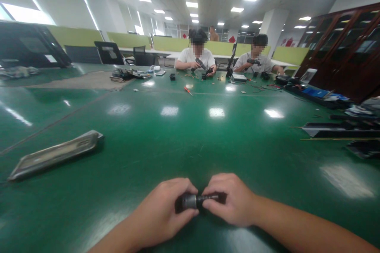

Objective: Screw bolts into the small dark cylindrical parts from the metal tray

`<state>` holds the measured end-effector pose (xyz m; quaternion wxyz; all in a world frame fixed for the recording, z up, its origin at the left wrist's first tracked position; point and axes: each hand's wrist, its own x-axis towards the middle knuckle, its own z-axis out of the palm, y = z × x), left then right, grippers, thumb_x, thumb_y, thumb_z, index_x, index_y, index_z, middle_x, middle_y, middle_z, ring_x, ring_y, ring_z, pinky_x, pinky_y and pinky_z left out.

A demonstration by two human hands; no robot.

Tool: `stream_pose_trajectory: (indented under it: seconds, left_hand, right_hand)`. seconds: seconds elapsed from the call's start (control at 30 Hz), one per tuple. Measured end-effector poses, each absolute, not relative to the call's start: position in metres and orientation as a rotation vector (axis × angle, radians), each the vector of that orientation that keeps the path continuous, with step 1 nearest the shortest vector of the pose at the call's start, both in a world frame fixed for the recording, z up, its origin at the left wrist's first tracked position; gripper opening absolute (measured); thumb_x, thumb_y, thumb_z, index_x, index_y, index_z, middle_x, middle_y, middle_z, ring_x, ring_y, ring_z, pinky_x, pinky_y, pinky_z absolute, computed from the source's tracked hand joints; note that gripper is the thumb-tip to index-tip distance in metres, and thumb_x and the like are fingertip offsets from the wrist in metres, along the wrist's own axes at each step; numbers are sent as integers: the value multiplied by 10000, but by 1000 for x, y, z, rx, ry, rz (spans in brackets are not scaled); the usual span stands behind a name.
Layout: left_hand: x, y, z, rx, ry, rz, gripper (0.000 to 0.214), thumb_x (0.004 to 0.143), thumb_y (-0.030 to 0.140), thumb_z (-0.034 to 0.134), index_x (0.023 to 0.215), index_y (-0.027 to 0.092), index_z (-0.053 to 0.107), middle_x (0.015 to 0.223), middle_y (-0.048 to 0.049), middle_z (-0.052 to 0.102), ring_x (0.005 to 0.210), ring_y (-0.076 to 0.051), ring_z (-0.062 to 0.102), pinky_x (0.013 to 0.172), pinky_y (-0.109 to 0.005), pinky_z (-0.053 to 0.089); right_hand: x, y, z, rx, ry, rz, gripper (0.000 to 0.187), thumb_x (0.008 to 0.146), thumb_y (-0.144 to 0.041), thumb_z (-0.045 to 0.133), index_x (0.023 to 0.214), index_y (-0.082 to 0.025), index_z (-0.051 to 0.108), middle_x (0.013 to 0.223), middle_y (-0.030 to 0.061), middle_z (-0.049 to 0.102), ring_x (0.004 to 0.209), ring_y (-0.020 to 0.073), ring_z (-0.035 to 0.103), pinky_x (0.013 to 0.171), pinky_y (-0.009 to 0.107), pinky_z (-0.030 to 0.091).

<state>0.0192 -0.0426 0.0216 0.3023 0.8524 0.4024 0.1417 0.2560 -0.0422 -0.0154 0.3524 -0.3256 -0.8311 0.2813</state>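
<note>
Low in the head view, my left hand (166,209) is wrapped round a short grey metal cylinder with black ends (189,201), which looks like part of a small tool or motor. From its right end runs a thin dark ribbed shaft (204,198) with a bare metal tip. My right hand (233,199) pinches this shaft between thumb and fingers. The two parts lie in one line, level, close above the green tabletop (190,154). Whether they are joined is too small to tell. My palms hide the far ends.
A clear plastic phone case (56,154) lies at the left. Farther off is a red screwdriver (187,90). Two people (196,57) sit across the table with dark tools. Dark trays and strips (341,129) stand at the right; scraps (127,74) lie at the far left.
</note>
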Motion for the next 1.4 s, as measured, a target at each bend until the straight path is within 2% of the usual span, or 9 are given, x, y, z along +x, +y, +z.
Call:
stream_pose_trajectory:
  seconds: [0.2,1.4]
  left_hand:
    - [20,-43,22,2253,1084,362,173,831,271,637,999,231,630,897,-4,662,828,-174,616,742,-289,420]
    - [17,-41,23,2277,1092,407,171,856,298,631,1015,234,632,912,-6,672,834,-172,623,759,-298,441]
  right_hand:
    - [257,-42,-15,-813,-2140,744,190,847,-342,712,867,-161,766,741,49,715,676,161,648,654,257,458]
    - [256,-42,-10,-848,-2104,637,167,863,-322,666,818,-178,739,695,31,693,630,159,626,628,270,440]
